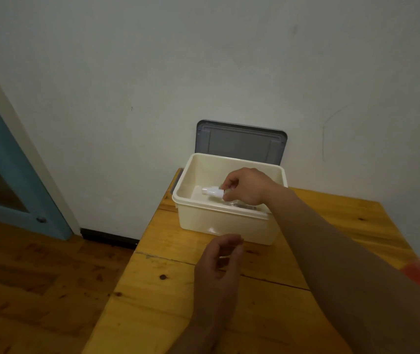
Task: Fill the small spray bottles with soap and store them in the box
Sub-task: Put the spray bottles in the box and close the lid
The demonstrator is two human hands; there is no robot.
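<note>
View: one head-worn wide-angle camera.
Position: above the near end of the bench [168, 290], at the person's head.
Facing: forward and down, toward the wall [152, 72] behind the bench's far end.
Nearness: close; the left hand [216, 267] is nearest the lens. The right hand [244, 186] is farther off in the box [216, 223], its spray bottle [212, 192] small and soft.
Coverage: wall across the upper half, bench centre and right, floor [25, 277] and blue door frame [7, 154] at left.

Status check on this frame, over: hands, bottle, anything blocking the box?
Right hand pinching spray bottle, sideways, inside open box. Left hand loose, apparently empty, above table. Lid propped against wall behind; nothing blocking.
</note>
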